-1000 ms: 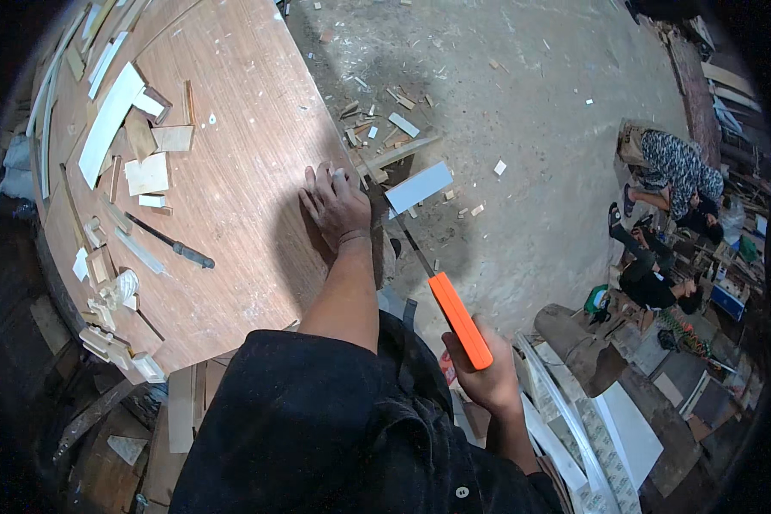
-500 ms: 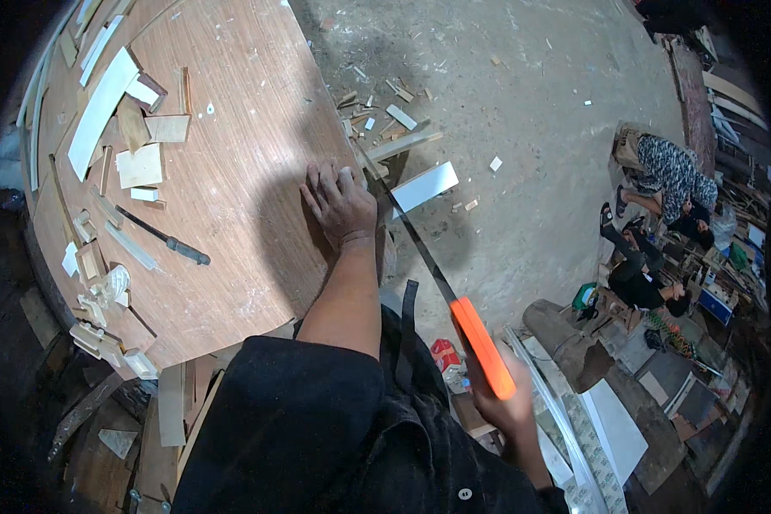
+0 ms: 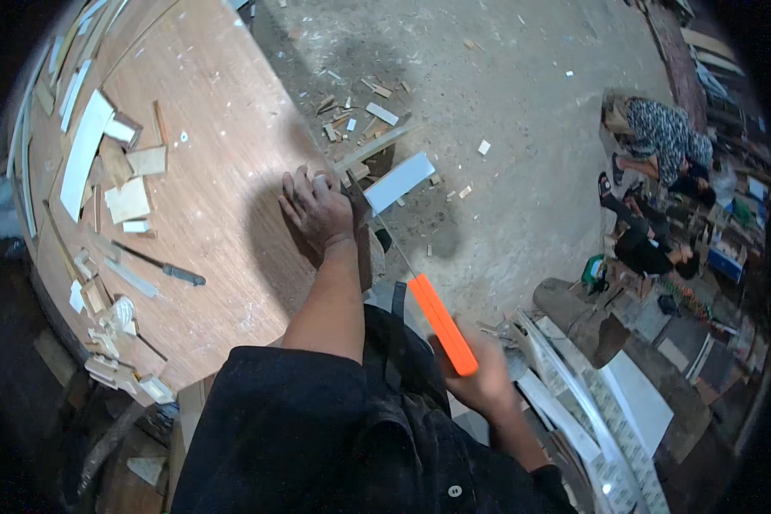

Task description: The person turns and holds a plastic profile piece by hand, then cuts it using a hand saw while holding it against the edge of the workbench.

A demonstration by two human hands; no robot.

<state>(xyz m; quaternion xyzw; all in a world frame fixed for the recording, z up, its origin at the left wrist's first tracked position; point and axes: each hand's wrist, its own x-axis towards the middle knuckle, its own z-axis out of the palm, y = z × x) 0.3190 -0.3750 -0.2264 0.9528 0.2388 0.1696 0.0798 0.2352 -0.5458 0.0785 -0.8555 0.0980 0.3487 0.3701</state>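
Observation:
My left hand [image 3: 319, 208] lies palm down at the right edge of the brown wooden tabletop [image 3: 223, 283], its fingers spread and bent a little. What lies under its palm is hidden. My right hand [image 3: 480, 373] is wrapped round the bright orange handle of a handsaw [image 3: 443, 325], low and to the right. From the handle the thin dark blade slants up and left to the table edge, close beside my left fingers. Just right of the blade is a white rectangular panel piece [image 3: 400, 182]; whether it touches the blade I cannot tell.
On the tabletop lie a dark-handled knife [image 3: 180, 274], a curved white strip [image 3: 86, 154] and several wood offcuts [image 3: 128, 199]. Wood scraps [image 3: 383, 113] litter the concrete floor beyond the edge. Two people [image 3: 655, 244] are at the far right, near stacked boards [image 3: 634, 403].
The saw has been pushed forward and left, its handle now nearer my left hand. My left hand stays at the table edge, while the whole view has shifted slightly.

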